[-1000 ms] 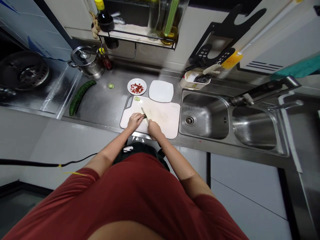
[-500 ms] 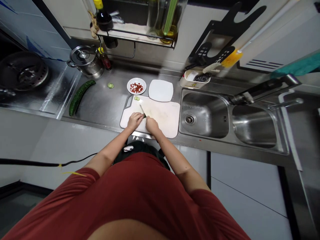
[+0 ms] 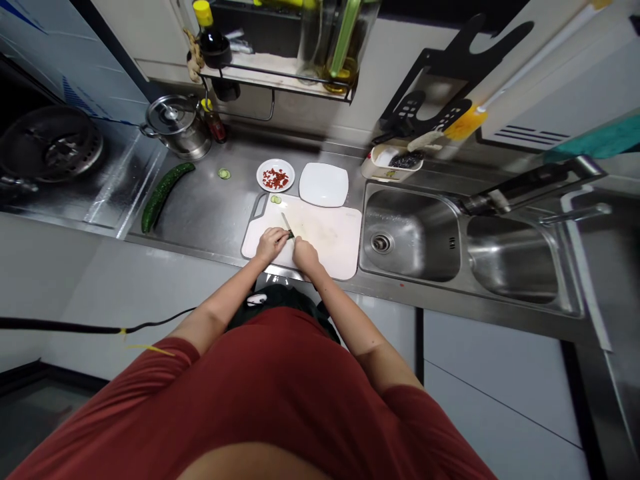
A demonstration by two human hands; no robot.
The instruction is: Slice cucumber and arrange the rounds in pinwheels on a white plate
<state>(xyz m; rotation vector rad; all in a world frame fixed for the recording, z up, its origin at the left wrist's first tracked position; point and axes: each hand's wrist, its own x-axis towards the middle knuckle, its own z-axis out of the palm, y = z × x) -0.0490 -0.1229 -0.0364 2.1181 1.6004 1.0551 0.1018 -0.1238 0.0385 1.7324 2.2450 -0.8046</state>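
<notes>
On the white cutting board (image 3: 330, 233), my right hand (image 3: 305, 256) is closed around the handle of a knife (image 3: 285, 220), whose blade points up and to the left. My left hand (image 3: 271, 244) is closed over a small dark green piece of cucumber (image 3: 291, 235) beside the blade. Two pale cucumber slices (image 3: 276, 199) lie near the board's top left. Beyond the board are a plate of chopped red pieces (image 3: 275, 178) and a square white plate (image 3: 324, 184). A whole cucumber (image 3: 161, 197) lies at the left.
Cucumber slices (image 3: 224, 174) lie on the steel counter. A lidded pot (image 3: 179, 128) and a sauce bottle (image 3: 215, 124) stand at the back left, with a black pan (image 3: 50, 143) farther left. To the right is a double sink (image 3: 407, 230), with a utensil box (image 3: 393, 163) behind it.
The whole view has shifted slightly, so the counter appears a little lower and to the right. Both hands keep nearly the same pose at the knife and the cucumber piece.
</notes>
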